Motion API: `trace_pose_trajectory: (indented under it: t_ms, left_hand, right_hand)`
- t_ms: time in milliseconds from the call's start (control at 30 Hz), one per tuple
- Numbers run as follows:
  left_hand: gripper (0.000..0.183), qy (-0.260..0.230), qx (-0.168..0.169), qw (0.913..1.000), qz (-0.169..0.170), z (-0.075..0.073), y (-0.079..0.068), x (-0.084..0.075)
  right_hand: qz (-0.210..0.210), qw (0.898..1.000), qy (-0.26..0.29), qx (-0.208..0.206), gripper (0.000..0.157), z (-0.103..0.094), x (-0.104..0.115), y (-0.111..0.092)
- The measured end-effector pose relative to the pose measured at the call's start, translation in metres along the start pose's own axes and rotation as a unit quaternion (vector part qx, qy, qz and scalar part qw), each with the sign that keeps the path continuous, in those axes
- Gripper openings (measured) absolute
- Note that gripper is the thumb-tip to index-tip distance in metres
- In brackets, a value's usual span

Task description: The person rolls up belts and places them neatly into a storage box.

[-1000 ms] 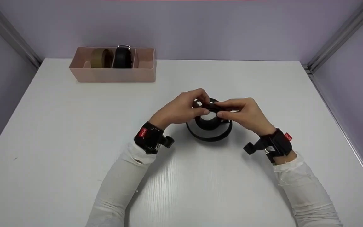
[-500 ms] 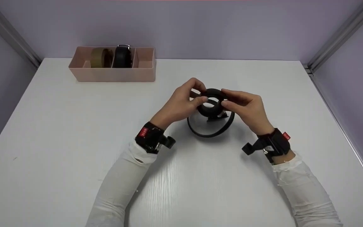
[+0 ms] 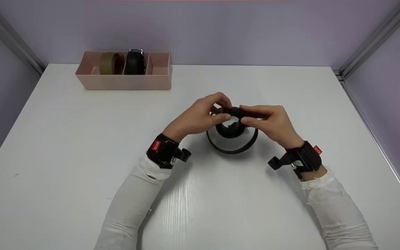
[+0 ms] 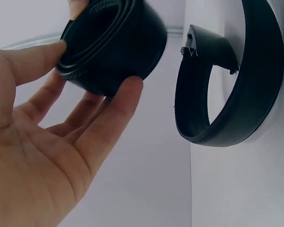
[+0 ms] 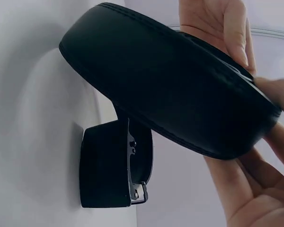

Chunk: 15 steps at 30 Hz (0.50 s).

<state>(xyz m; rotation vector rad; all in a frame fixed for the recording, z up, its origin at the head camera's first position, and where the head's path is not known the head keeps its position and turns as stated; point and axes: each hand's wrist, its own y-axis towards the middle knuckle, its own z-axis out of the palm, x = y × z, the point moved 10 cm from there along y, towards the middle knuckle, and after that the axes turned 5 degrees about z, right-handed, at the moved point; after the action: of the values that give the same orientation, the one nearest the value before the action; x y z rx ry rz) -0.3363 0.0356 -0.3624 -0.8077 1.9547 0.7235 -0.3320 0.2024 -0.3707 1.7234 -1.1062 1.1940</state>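
A black belt, partly rolled, is between both hands above the table. Its tight coil stands on edge, tilted, and a wide loose loop of strap hangs around and below it. My left hand pinches the coil's left side with thumb and fingers. On the other side, my right hand grips the coil between thumb and fingers. In the left wrist view, the layered coil is apart from the strap's outer loop. The metal buckle shows low in the right wrist view.
At the back left of the white table stands a pink divided box. It holds a brown coil and a rolled black belt with a metal buckle. Purple-grey panels enclose the back and sides.
The hands first lifted the belt coil away from me, then brought it partway back and lower. Both keep their hold, and the loose loop has shifted slightly.
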Motion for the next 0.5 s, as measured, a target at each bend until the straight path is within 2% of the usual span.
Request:
trace_pose_trajectory:
  t_ms: [100, 200, 367, 500]
  left_hand:
    - [0.021, 0.012, 0.023, 0.9996, -0.01, 0.005, -0.001, 0.003]
    - [0.019, 0.018, 0.027, 0.9994, -0.01, 0.006, -0.001, 0.004]
    - [0.018, 0.012, -0.001, 0.9999, -0.005, 0.003, 0.001, 0.003]
    - [0.019, -0.014, -0.043, 0.999, 0.002, -0.004, 0.001, 0.0]
  right_hand:
    - [0.006, 0.999, -0.037, 0.028, 0.034, 0.005, -0.001, 0.0]
    - [0.007, 0.998, -0.051, 0.037, 0.033, 0.008, -0.001, -0.001]
    - [0.002, 1.0, -0.028, 0.013, 0.035, 0.004, -0.002, 0.0]
    - [-0.01, 0.999, 0.023, -0.021, 0.038, -0.001, -0.001, 0.001]
